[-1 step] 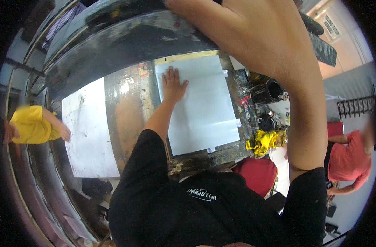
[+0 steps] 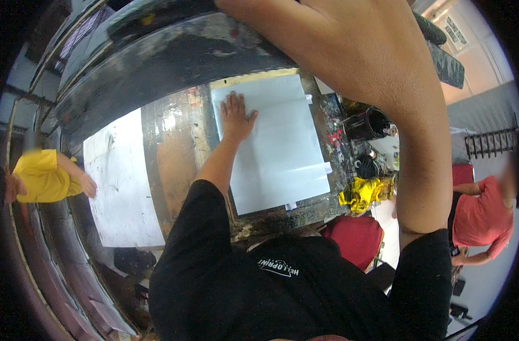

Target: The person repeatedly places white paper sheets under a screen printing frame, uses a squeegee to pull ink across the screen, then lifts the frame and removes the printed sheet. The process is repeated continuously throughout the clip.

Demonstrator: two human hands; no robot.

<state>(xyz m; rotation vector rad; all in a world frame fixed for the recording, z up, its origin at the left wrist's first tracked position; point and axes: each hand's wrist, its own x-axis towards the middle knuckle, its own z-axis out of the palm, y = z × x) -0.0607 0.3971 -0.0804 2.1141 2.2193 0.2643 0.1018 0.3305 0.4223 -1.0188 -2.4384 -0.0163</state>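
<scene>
The left hand [image 2: 237,119], spread flat, gripping nothing, seemingly steadies the pale sheet [image 2: 279,150], best kept still next; the right hand's [image 2: 339,42] hold I can't tell.

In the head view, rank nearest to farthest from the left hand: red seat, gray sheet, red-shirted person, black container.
1. Gray sheet, under the left hand.
2. Black container, to the right.
3. Red seat, lower right.
4. Red-shirted person, far right.
</scene>
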